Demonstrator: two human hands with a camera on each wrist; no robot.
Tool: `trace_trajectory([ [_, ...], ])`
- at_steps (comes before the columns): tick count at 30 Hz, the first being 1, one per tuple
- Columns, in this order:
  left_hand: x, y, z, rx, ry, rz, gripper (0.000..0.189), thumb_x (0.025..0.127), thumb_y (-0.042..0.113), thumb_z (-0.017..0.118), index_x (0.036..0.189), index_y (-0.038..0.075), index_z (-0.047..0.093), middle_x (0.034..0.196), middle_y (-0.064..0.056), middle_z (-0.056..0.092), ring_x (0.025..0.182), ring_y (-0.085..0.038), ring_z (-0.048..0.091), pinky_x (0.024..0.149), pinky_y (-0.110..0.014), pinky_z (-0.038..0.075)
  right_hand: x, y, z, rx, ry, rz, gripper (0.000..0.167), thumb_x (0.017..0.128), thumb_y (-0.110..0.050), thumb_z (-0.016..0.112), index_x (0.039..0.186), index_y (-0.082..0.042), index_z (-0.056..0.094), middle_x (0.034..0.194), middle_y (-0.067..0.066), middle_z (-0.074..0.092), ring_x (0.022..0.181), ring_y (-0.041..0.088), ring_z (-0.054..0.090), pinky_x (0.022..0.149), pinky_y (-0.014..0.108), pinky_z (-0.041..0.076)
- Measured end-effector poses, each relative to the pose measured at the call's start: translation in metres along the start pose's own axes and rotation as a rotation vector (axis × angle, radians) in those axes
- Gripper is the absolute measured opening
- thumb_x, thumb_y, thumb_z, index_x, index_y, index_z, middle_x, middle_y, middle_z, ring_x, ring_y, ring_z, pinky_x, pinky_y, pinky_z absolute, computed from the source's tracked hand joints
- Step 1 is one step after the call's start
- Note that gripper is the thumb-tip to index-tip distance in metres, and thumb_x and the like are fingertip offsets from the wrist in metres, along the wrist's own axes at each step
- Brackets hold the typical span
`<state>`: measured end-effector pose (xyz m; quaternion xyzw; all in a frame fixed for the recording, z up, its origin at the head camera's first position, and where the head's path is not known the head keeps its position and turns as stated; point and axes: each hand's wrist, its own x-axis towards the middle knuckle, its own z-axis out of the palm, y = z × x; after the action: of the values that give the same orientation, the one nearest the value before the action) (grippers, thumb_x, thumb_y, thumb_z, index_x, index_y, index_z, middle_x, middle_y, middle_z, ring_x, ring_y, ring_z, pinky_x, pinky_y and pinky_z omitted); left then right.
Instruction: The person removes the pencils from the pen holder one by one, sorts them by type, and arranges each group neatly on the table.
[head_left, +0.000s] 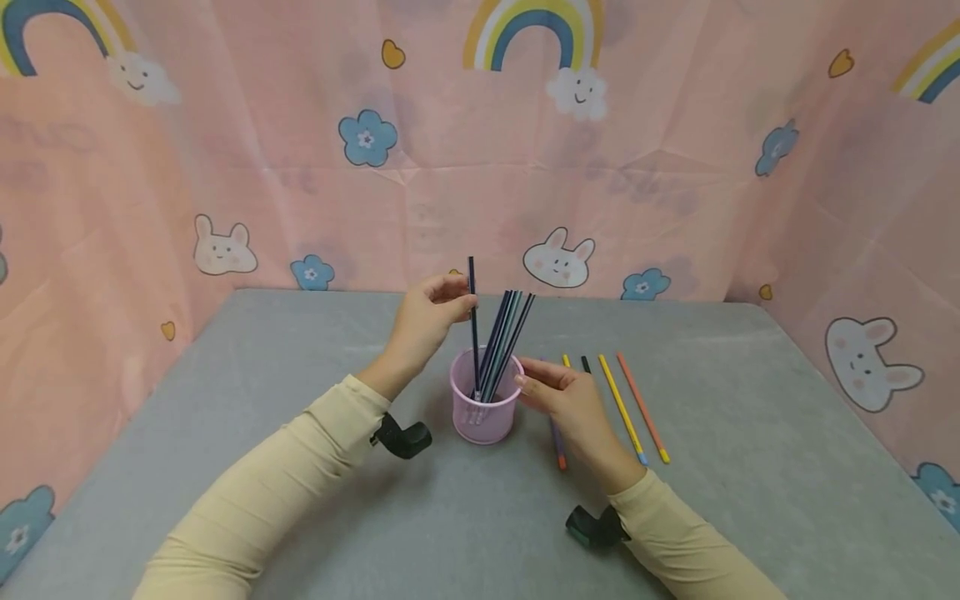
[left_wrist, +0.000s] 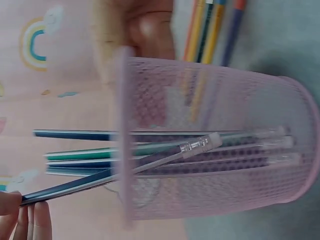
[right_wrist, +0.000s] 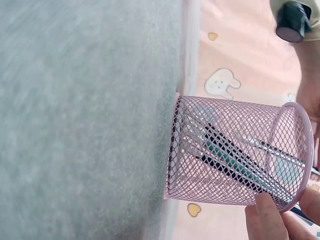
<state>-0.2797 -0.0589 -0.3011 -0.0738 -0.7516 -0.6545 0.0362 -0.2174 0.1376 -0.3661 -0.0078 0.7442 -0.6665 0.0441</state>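
A pink mesh pen cup (head_left: 483, 427) stands upright on the grey table. My left hand (head_left: 426, 323) pinches a dark striped pencil (head_left: 473, 329) near its upper end, left of the cup's middle. In the left wrist view the eraser end of this pencil (left_wrist: 202, 145) is inside the cup, slanting across the others. Several dark and green pencils (head_left: 506, 337) stand in the cup, leaning right, eraser ends down. With thumb and fingers, my right hand (head_left: 577, 408) grips the cup's rim (right_wrist: 305, 135) on its right side.
Right of the cup several pencils lie on the table (head_left: 750, 500): a yellow one (head_left: 621, 404), an orange one (head_left: 645, 408) and a purple one (head_left: 558, 442), with others partly hidden by my right hand. A pink patterned curtain (head_left: 450, 208) hangs behind the table.
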Motion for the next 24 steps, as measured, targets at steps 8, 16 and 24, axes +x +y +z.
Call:
trace_trajectory([
  [8,-0.003,0.023,-0.009,-0.044,0.022,0.039,0.033,0.092,0.007,0.069,0.123,-0.004,0.064,0.116,-0.019,0.067,0.094,-0.015,0.067,0.087,-0.028,0.06,0.0,0.0,0.001,-0.003,-0.004,0.003,0.04,0.096,-0.014,0.066,0.133,0.001,0.061,0.135,0.023,0.062,0.117,0.028,0.067,0.088,0.027,0.058],
  [16,-0.007,0.04,-0.02,-0.039,0.016,0.089,0.032,0.092,0.008,0.069,0.122,-0.003,0.065,0.112,-0.015,0.067,0.093,-0.013,0.067,0.087,-0.029,0.061,0.001,0.001,-0.002,-0.003,-0.015,0.009,0.04,0.096,-0.014,0.066,0.133,0.001,0.061,0.136,0.024,0.06,0.114,0.024,0.069,0.089,0.029,0.058],
  [24,-0.006,0.046,-0.03,-0.047,0.009,0.084,0.031,0.092,0.008,0.069,0.122,-0.002,0.065,0.1,-0.005,0.066,0.087,-0.009,0.067,0.086,-0.029,0.061,0.004,0.002,-0.003,0.013,-0.03,0.005,0.042,0.096,-0.013,0.066,0.134,0.003,0.059,0.138,0.024,0.059,0.109,0.016,0.07,0.089,0.03,0.058],
])
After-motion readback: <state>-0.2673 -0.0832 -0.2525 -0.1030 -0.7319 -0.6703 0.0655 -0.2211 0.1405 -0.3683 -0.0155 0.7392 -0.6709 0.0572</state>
